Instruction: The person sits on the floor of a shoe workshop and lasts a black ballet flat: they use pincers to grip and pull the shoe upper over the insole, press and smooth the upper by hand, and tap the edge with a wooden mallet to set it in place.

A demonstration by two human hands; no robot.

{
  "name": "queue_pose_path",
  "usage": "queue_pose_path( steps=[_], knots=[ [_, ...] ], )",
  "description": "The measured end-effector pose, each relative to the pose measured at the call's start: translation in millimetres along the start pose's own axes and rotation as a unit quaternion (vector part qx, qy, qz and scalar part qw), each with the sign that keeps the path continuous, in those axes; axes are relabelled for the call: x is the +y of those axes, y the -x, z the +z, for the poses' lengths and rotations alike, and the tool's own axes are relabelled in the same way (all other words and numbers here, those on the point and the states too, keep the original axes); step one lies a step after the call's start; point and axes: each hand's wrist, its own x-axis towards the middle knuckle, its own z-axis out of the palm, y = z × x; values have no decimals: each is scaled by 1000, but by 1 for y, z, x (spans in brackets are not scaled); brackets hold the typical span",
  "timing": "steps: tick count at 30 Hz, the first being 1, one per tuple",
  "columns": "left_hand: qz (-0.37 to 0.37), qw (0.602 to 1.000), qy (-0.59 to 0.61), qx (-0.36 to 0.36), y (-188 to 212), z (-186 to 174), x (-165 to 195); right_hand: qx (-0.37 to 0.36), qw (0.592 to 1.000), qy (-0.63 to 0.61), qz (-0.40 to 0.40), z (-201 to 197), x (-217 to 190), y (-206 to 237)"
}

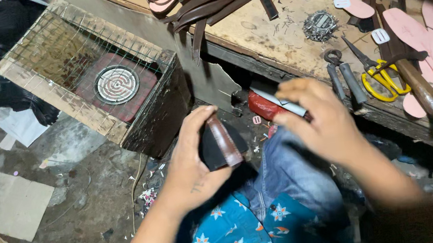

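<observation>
The left hand gripped a dark sole with a brown strap in closed fingers; the right hand pinched a knife beside the desk.

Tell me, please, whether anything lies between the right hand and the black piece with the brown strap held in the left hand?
Nothing visible does. The left hand holds the black piece with the strap over the lap, and the right hand, gripping a blade, is beside it with only open air in the gap.

littered concrete floor, worn wooden workbench
</observation>
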Motion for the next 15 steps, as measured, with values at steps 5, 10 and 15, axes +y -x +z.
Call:
queue_pose_path(
  steps=[5, 10, 15],
  knots=[
    [17, 999, 44, -17, 17, -16, -14, -60, 908, 329, 252, 5, 85, -12],
    [22, 999, 41, -27, 26, -15, -14, -64, 888, 380, 249, -1, 111, -18],
    [16, 1000, 22, -7, 16, -14, -16, -4, 915, 95, 392, -20, 113, -22]
  ],
)
